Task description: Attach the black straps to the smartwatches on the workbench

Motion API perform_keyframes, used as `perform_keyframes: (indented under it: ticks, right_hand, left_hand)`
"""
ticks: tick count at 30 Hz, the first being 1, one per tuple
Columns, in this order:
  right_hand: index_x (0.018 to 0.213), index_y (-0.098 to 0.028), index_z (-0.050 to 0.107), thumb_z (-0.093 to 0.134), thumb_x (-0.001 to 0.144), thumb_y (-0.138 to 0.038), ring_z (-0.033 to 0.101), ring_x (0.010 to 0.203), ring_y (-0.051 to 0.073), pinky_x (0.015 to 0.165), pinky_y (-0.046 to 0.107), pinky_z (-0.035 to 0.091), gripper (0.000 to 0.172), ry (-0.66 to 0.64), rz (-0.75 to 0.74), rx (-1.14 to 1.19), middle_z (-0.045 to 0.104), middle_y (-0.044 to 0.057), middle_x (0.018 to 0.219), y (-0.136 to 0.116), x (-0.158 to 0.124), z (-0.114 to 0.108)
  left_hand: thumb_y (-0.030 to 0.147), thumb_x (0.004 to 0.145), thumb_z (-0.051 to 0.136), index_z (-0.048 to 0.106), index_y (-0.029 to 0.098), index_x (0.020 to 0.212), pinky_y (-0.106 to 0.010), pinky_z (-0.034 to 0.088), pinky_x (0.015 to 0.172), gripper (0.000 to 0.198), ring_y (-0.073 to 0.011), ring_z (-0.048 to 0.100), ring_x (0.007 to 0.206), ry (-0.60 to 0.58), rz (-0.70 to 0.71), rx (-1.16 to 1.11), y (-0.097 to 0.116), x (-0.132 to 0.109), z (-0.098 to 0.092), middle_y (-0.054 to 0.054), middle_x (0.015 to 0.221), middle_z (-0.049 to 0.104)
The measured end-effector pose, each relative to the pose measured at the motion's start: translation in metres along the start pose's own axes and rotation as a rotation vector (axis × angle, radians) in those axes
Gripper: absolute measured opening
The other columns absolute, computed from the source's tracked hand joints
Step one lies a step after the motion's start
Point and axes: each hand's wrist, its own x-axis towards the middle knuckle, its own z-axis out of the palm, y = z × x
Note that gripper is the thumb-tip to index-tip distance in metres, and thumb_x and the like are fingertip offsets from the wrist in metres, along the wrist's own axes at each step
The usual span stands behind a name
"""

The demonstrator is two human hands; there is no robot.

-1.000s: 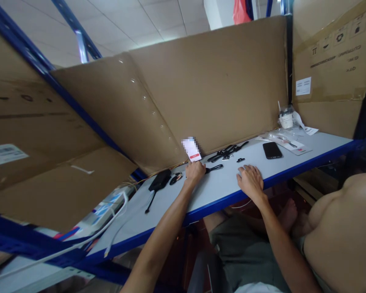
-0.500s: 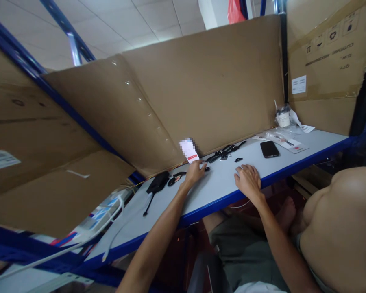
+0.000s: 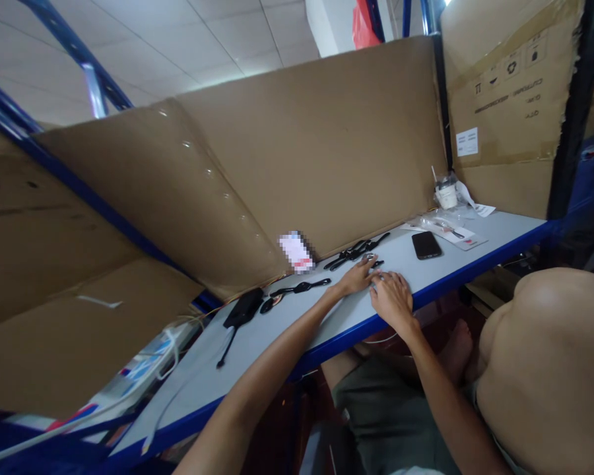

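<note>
My left hand (image 3: 359,276) reaches over the grey table with its fingers stretched out and apart, beside a small black piece (image 3: 377,264) and a cluster of black watches with straps (image 3: 354,253). A small shiny item is near its fingertips, too small to name. Close by on the right, my right hand (image 3: 392,295) rests near the table's front edge, fingers loosely spread and partly bent. Nothing shows in its grasp. A single black watch (image 3: 303,287) lies stretched out left of my left hand, below a propped-up phone (image 3: 297,253) with a lit, blurred screen.
Left of the watch are a round black item (image 3: 267,305) and a black box with a cable (image 3: 244,307). A dark phone (image 3: 426,245), plastic packaging (image 3: 448,227) and a cup (image 3: 446,192) are to the right. Cardboard panels (image 3: 317,152) wall the back.
My left hand has moved right, away from the lit phone and the single watch, towards my right hand. That watch now lies uncovered. My right hand stays near the edge; the view has shifted slightly.
</note>
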Motion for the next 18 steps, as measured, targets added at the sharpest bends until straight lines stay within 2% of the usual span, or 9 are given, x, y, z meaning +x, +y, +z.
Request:
perform_keyframes:
  ticks: [2,5,8,11,14,18]
  right_hand:
    - [0.138,-0.011,0.065,0.050,0.102,-0.027,0.055,0.130,0.028,0.118,0.041,0.031,0.042,0.003,0.005,-0.005,0.070,0.018,0.131,0.000,0.000,0.001]
    - [0.136,-0.012,0.066,0.052,0.102,-0.027,0.055,0.128,0.028,0.116,0.040,0.034,0.040,0.010,0.007,-0.008,0.069,0.017,0.131,0.001,0.001,0.000]
    - [0.127,-0.016,0.071,0.050,0.102,-0.027,0.056,0.126,0.028,0.115,0.040,0.035,0.035,0.011,0.005,-0.014,0.070,0.015,0.128,0.001,0.001,-0.002]
    - [0.123,-0.017,0.073,0.049,0.103,-0.026,0.056,0.126,0.028,0.115,0.039,0.035,0.032,0.005,-0.002,-0.015,0.071,0.014,0.126,0.000,0.000,-0.004]
    - [0.123,-0.017,0.073,0.050,0.103,-0.027,0.056,0.126,0.028,0.114,0.039,0.036,0.032,-0.011,-0.007,-0.013,0.070,0.014,0.126,0.000,0.001,-0.006]
    - [0.125,-0.017,0.072,0.050,0.103,-0.028,0.055,0.126,0.028,0.114,0.040,0.035,0.033,-0.018,-0.013,-0.009,0.070,0.015,0.126,0.000,0.001,-0.007]
  left_hand:
    - [0.053,0.105,0.038,0.046,0.020,0.159,-0.048,0.035,0.123,0.063,-0.0291,0.036,0.157,-0.058,0.019,0.007,0.003,0.009,0.004,-0.017,0.165,0.043]
    - [0.052,0.107,0.033,0.040,0.027,0.161,-0.059,0.030,0.123,0.060,-0.0303,0.027,0.160,-0.127,0.000,-0.001,0.006,0.026,0.006,-0.013,0.170,0.037]
    - [0.046,0.108,0.028,0.045,0.023,0.157,-0.061,0.024,0.125,0.056,-0.0309,0.028,0.159,-0.014,-0.042,0.021,0.006,0.041,0.002,-0.015,0.168,0.040]
    - [0.041,0.109,0.026,0.054,0.016,0.145,-0.059,0.026,0.125,0.051,-0.0299,0.036,0.155,0.062,-0.161,0.070,0.003,0.047,-0.001,-0.020,0.160,0.048]
    - [0.040,0.109,0.031,0.060,0.014,0.130,-0.054,0.036,0.120,0.044,-0.0294,0.042,0.150,-0.003,-0.190,0.121,0.002,0.039,-0.003,-0.021,0.154,0.052]
    - [0.041,0.109,0.033,0.063,0.017,0.124,-0.040,0.045,0.111,0.042,-0.0264,0.060,0.132,-0.050,-0.117,0.196,0.010,0.007,-0.014,-0.017,0.139,0.063]
